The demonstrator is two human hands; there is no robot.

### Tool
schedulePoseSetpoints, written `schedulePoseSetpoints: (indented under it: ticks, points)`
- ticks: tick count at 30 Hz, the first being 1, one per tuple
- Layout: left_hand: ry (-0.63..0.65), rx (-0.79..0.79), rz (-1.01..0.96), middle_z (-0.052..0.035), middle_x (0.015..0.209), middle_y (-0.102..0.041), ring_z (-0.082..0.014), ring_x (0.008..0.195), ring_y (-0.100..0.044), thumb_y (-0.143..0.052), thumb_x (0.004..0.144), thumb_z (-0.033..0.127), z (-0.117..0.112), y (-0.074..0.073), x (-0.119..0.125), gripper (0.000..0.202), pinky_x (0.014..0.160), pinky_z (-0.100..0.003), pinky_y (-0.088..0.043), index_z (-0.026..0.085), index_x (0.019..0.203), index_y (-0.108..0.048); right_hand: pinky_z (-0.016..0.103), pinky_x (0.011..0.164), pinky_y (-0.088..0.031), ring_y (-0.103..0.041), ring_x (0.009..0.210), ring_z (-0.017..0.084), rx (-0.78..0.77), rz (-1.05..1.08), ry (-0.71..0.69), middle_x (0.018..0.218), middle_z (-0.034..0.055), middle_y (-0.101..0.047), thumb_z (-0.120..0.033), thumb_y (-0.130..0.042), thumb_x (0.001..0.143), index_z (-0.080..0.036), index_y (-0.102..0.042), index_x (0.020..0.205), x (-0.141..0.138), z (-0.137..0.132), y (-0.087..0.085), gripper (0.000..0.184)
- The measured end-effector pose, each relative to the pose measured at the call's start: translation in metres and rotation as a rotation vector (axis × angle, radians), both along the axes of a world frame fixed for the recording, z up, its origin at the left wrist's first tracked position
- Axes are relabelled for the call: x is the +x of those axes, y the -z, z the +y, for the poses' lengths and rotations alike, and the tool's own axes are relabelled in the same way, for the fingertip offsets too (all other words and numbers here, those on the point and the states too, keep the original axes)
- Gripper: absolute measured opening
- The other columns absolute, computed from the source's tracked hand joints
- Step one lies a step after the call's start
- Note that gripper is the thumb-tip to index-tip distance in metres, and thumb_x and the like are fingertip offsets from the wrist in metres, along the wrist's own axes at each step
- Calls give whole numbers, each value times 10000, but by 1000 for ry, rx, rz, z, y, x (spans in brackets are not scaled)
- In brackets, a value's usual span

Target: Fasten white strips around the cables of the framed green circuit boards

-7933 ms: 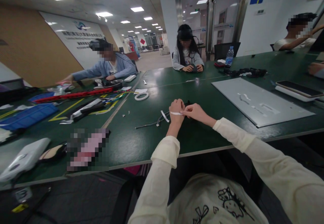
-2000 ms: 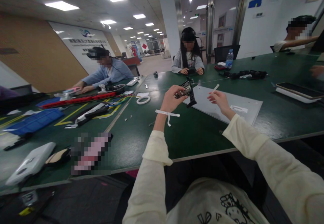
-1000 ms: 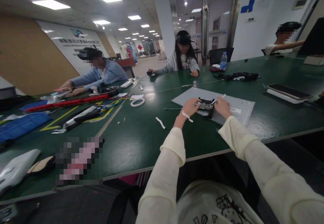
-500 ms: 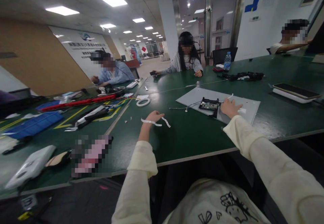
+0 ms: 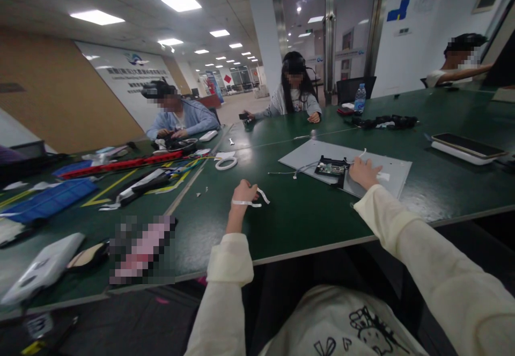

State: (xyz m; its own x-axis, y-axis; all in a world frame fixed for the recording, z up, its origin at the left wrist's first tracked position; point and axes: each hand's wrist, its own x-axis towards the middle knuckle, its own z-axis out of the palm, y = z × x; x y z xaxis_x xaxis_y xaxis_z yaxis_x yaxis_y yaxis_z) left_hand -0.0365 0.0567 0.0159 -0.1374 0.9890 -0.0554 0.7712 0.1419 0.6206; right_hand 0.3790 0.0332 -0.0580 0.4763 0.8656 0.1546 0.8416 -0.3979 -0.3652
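My left hand (image 5: 243, 195) is over the green table, its fingers curled. A white tape strip (image 5: 263, 197) extends from its fingertips, and a second white strip (image 5: 248, 204) crosses the hand near the wrist. My right hand (image 5: 365, 173) rests on a flat grey panel (image 5: 300, 155) with its fingers spread. Next to its thumb side lies a small circuit board in a black frame (image 5: 332, 166), with a thin grey cable (image 5: 295, 172) trailing left. A narrow white strip (image 5: 364, 153) sticks up by the right fingers; whether they touch it I cannot tell.
A white tape roll (image 5: 226, 163) lies left of centre on the table (image 5: 298, 222). A blue tray (image 5: 52, 199), a white device (image 5: 44, 267) and tools occupy the left. A phone on a white box (image 5: 469, 149) sits right. Several people sit around; a bottle (image 5: 360, 98) stands behind.
My left hand has turned slightly, its fingers more curled, and the strips have shifted with it. My right hand stays on the panel. The co-worker at left has brought their hands lower.
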Motion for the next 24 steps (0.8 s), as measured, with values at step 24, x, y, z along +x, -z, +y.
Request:
schedulePoseSetpoints:
  ticks: [24]
  points:
    - [337,189,-285,-37,848,-754,-215,899,-678,-584,723,317,-16,14,9,247,881,-320,-484,189,839,-759,532,1011,-275,-380,1271,389,-40,-106,-91,1280,217,-538,-293,-295,933,-73,-481,1295,0,-5,-5,463]
